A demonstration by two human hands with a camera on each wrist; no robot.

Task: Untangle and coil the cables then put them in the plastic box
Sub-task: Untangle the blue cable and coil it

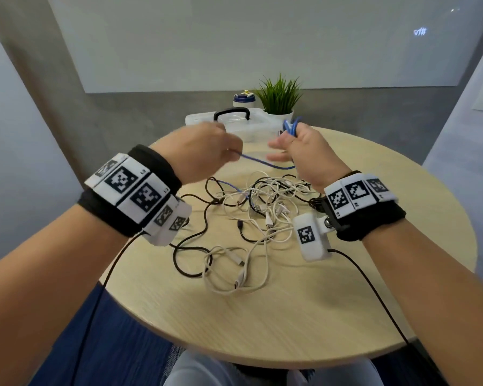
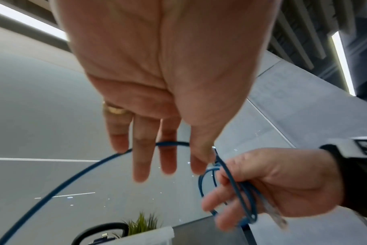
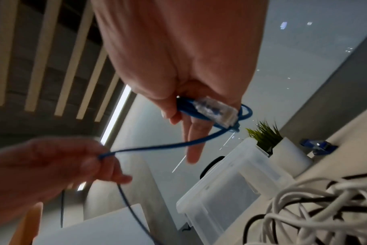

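A blue network cable (image 1: 262,163) stretches between my two raised hands above the round table. My right hand (image 1: 290,143) grips a small coil of it (image 1: 290,124), the loops and the clear plug (image 3: 212,112) pressed in the palm while two fingers point outward. My left hand (image 1: 229,151) pinches the loose run of the cable (image 3: 104,155), which drops from there toward the tangle. The pile of white and black cables (image 1: 262,210) lies on the table under my hands. The clear plastic box (image 1: 198,119) with a black handle (image 1: 231,111) stands at the far edge.
A potted green plant (image 1: 279,98) and a white-and-blue bottle (image 1: 244,100) stand behind the box. The round wooden table (image 1: 290,316) has bare surface near me. Black wires run from both wrist cameras off the table's front edge.
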